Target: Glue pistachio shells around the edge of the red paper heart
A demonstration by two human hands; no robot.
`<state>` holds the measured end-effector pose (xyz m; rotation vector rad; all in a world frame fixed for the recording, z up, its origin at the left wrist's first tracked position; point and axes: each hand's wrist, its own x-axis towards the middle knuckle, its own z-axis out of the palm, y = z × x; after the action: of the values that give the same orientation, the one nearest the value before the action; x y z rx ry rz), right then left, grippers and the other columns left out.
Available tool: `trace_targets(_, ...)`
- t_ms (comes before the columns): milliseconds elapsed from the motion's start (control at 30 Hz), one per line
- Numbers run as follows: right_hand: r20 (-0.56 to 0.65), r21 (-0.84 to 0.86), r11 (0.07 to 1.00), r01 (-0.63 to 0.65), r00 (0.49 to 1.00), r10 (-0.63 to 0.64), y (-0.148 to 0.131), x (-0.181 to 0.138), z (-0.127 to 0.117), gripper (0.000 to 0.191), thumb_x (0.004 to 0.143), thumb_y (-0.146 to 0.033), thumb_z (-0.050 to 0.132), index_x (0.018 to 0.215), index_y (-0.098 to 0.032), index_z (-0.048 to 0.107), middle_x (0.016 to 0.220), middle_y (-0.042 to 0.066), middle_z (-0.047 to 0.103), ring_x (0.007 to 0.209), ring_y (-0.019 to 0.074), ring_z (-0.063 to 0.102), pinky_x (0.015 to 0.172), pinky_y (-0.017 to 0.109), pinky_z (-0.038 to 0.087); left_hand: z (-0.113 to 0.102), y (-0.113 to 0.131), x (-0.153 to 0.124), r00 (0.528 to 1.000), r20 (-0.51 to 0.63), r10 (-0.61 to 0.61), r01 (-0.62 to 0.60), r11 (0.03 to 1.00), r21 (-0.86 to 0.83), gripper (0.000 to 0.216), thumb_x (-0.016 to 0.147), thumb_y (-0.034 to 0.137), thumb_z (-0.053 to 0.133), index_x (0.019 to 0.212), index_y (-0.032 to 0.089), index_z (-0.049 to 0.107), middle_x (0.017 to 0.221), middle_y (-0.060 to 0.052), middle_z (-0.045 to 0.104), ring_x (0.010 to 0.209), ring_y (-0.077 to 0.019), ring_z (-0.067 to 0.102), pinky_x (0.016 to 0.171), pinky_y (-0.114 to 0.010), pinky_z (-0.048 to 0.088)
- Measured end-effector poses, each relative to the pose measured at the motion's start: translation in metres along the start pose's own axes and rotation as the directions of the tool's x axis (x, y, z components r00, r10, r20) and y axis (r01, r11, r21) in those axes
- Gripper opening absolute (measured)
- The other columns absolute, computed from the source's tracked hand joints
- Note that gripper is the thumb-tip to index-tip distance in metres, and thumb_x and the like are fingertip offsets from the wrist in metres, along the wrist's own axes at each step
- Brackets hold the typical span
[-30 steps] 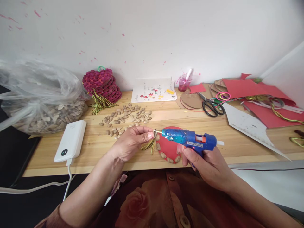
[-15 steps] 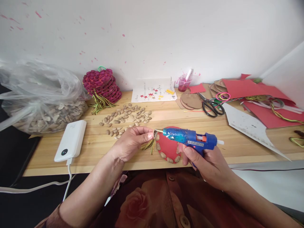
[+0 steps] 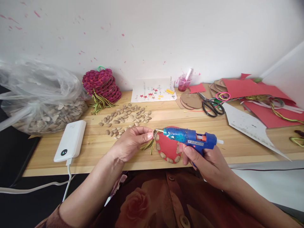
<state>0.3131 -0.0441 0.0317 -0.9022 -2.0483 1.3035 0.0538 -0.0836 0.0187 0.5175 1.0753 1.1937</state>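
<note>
Between the thumb and fingers of my left hand [image 3: 133, 141] is a small brown nutshell piece [image 3: 155, 134] that looks like peanut shell. My right hand [image 3: 209, 161] grips a blue hot glue gun [image 3: 187, 137], fingers round its handle. The gun points left, and its metal nozzle meets the shell or sits right at it. Below lies a red oval card [image 3: 167, 147] with shells set along its rim; the gun and my hands cover part of it. A green and yellow thread tassel [image 3: 149, 146] sticks out at its left.
Loose shells [image 3: 128, 115] lie beyond my left hand. At left are a white power bank [image 3: 70, 141] with a cable and a plastic bag of shells [image 3: 52, 117]. A purple shell craft [image 3: 102, 84], a cup [image 3: 184, 83], scissors [image 3: 211, 106] and red card [image 3: 261, 91] stand or lie further back.
Almost nothing differs. Both hands, the shell and the glue gun hold nearly the same positions, with the nozzle still at the shell.
</note>
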Motion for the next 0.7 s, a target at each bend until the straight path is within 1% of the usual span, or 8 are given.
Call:
trace_targets(133,0.008,0.007,1.0,-0.009,1.0,0.009,-0.0004,-0.0004,-0.0005,0.028,0.103,-0.039,0.053,0.088,-0.022,0.067,0.07,0.001,0.069,0.063,0.0163,0.063,0.059,0.029,0.049,0.0007,-0.0005,-0.0004,1.0,-0.002,0.0,0.0,1.0,-0.004,0.033,0.054,0.031,0.102,0.072,0.015,0.079,0.069,-0.001,0.073,0.064,-0.0082,0.062,0.066,-0.02,0.048)
trace_targets(400,0.007,-0.019,1.0,0.018,1.0,-0.018,-0.0011,0.0003,-0.0002,0.029,0.104,-0.039,0.051,0.085,-0.022,0.065,0.069,0.0,0.066,0.062,0.0152,0.06,0.058,0.028,0.048,0.001,-0.0006,0.0003,1.0,-0.004,0.005,-0.005,1.0,-0.017,0.033,0.054,0.03,0.102,0.072,0.015,0.079,0.068,-0.001,0.073,0.062,-0.008,0.062,0.065,-0.02,0.048)
trace_targets(467,0.01,-0.004,1.0,0.012,1.0,-0.012,-0.0003,-0.0004,0.0002,0.029,0.104,-0.039,0.051,0.085,-0.022,0.065,0.07,0.0,0.066,0.063,0.0152,0.061,0.059,0.028,0.048,0.0014,-0.0004,0.0002,1.0,-0.012,0.001,-0.001,1.0,-0.025,0.033,0.053,0.03,0.102,0.071,0.014,0.079,0.067,-0.001,0.072,0.062,-0.0074,0.061,0.065,-0.019,0.049)
trace_targets(600,0.014,-0.001,1.0,-0.022,1.0,0.022,-0.0001,-0.0006,0.0011,0.033,0.104,-0.041,0.051,0.08,-0.021,0.063,0.071,0.002,0.067,0.062,0.0149,0.062,0.057,0.027,0.048,0.0019,-0.0006,0.0005,0.999,-0.032,-0.004,0.003,0.999,-0.037,0.035,0.051,0.029,0.103,0.071,0.014,0.078,0.066,-0.001,0.072,0.061,-0.0065,0.061,0.065,-0.018,0.048)
trace_targets(700,0.011,-0.012,1.0,-0.005,1.0,0.005,-0.0012,0.0002,0.0009,0.03,0.104,-0.039,0.051,0.084,-0.021,0.064,0.069,0.0,0.065,0.059,0.0135,0.059,0.055,0.026,0.046,0.002,-0.0005,0.0006,0.999,-0.046,-0.004,0.002,0.999,-0.041,0.037,0.049,0.03,0.103,0.071,0.013,0.078,0.067,-0.001,0.072,0.062,-0.0066,0.061,0.065,-0.017,0.048)
